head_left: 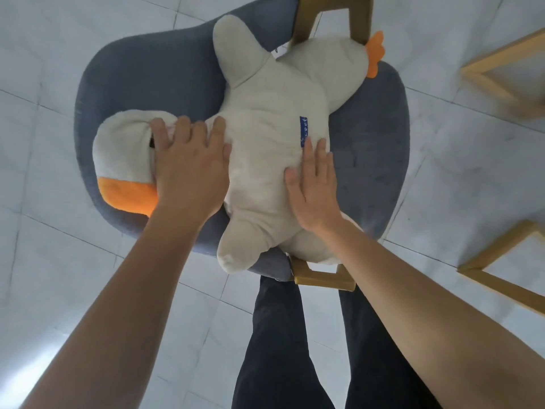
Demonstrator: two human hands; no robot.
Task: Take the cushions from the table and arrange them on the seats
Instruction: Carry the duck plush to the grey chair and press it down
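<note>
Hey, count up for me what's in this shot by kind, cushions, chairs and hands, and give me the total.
Duck-shaped cushion: 1
Grey chair: 1
Hands: 2, left hand and right hand, both flat on the cushion
Total: 4

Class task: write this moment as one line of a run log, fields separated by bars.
stage: settling cushion | duck-shaped cushion lies on grey chair | left hand flat near head | right hand flat on body | nothing gripped

grey chair seat [141, 81] bears 1 cream duck cushion [265, 137], lying flat.
</note>
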